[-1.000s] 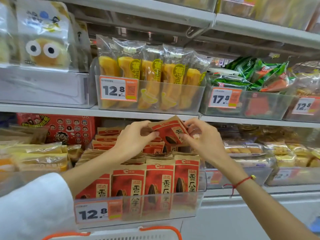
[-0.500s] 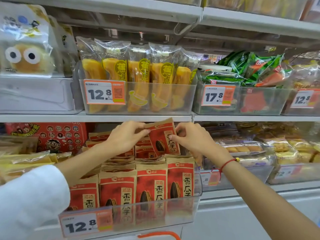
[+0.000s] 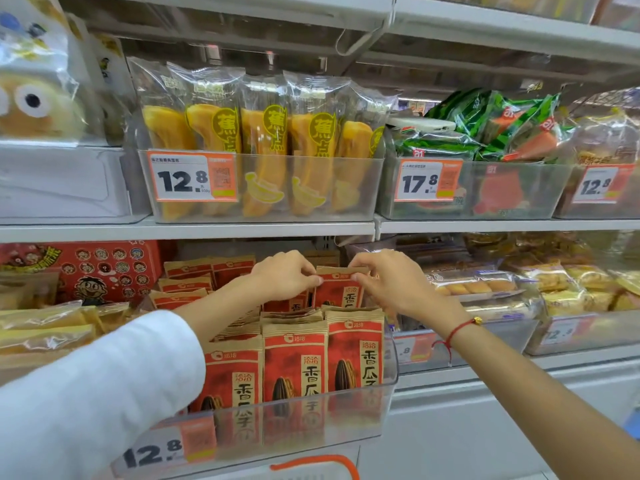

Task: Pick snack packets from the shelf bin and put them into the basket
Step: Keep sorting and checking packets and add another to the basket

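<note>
A clear shelf bin (image 3: pixel 349 415) on the lower shelf holds several red-and-brown sunflower seed packets (image 3: pixel 294 368) standing in rows. Behind the front row stands one packet (image 3: pixel 341 289), upright. My left hand (image 3: pixel 284 275) pinches its top left corner and my right hand (image 3: pixel 391 282) pinches its top right corner. Its lower half is hidden behind the front packets. Only the orange handle of the basket (image 3: pixel 313 462) shows, at the bottom edge below the bin.
On the shelf above, a bin of banana cakes (image 3: pixel 263 188) and a bin of green packets (image 3: pixel 478 188) overhang my hands. A red box (image 3: pixel 104 271) sits left of the seed bin, and wrapped pastries (image 3: pixel 485 289) lie to the right.
The packet was raised and tilted between my hands; now it stands upright and lower, among the rows in the bin. Both hands kept hold of it.
</note>
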Demonstrator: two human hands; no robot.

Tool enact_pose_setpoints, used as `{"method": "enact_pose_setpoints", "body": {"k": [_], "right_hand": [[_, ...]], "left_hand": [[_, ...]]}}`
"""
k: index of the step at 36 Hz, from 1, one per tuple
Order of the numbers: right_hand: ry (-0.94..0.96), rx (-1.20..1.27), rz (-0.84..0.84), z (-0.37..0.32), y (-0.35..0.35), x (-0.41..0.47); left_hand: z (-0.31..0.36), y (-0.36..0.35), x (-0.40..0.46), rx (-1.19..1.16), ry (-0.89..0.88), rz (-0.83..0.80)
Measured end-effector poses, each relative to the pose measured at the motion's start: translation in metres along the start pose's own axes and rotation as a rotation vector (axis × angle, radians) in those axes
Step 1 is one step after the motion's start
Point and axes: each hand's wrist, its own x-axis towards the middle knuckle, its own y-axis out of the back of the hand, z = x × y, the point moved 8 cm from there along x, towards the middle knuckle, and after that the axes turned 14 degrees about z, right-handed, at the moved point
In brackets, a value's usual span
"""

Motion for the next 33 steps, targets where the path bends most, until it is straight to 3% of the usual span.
{"method": "enact_pose_setpoints", "body": {"k": [3,6,9,16,22,26,33], "right_hand": [[0.074,-0.086,-0.078,-0.007,-0.014,-0.001],[0.110,-0.126,-0.137,-0.010,-0.019,0.004],[0.108,-0.126,-0.087,-0.011,-0.010,0.011],[0.115,-0.158,-0.193,-0.013,-0.025,0.010],[0.091,-0.124,-0.415,-0.015,-0.037,0.007],[0.010,0.047,-0.472,-0.023,-0.046,0.007],[-0.100,-0.123,-0.532,-0.017,-0.094,0.027]], "left_hand": [[-0.003,-0.008,0.000,0.051,-0.009,-0.040],[0.000,-0.004,-0.001,0.013,-0.046,0.088],[0.005,-0.003,-0.001,0.038,-0.083,0.157],[0.007,-0.018,0.003,0.125,-0.110,0.074],[-0.006,0.007,-0.006,0.091,-0.133,0.177],[-0.026,0.019,-0.012,0.227,-0.136,0.173],[-0.039,0.013,-0.016,0.235,-0.129,0.164]]}}
